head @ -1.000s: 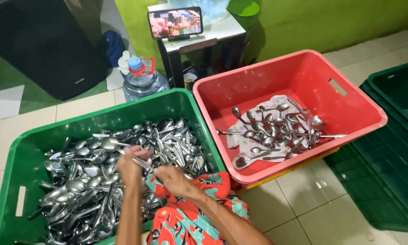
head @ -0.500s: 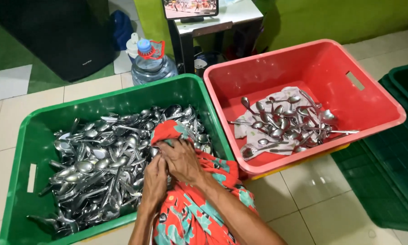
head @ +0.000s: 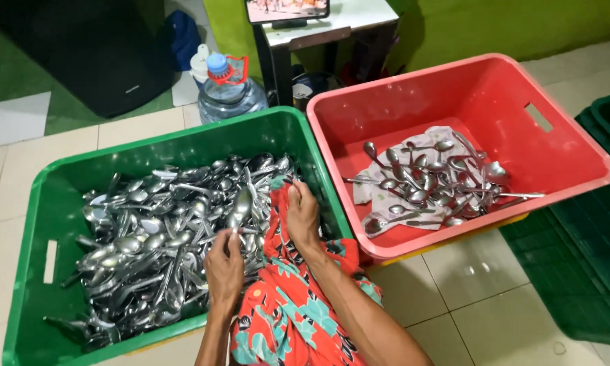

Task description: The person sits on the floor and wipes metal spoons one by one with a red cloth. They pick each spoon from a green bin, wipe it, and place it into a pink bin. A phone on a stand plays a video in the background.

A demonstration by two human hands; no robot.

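A green crate (head: 149, 146) in front of me is heaped with several metal spoons (head: 149, 237). My left hand (head: 224, 268) pinches the handle of one spoon (head: 240, 203) held above the heap. My right hand (head: 303, 217) grips a red floral cloth (head: 285, 312) that drapes over the crate's near rim and down toward me. To the right stands a red crate (head: 495, 88) holding a pale cloth (head: 373, 193) with several spoons (head: 430, 183) piled on it.
A large water bottle (head: 227, 91) with a blue cap stands behind the green crate. A small white table (head: 339, 20) carries a phone-like screen. A dark green crate (head: 590, 251) lies at the right. A black box (head: 81, 47) sits at the back left. The floor is pale tiles.
My hands came apart: the left one lifted a spoon off the heap, while the right stayed on the floral cloth. The camera shifted, so the crates sit further right in view.
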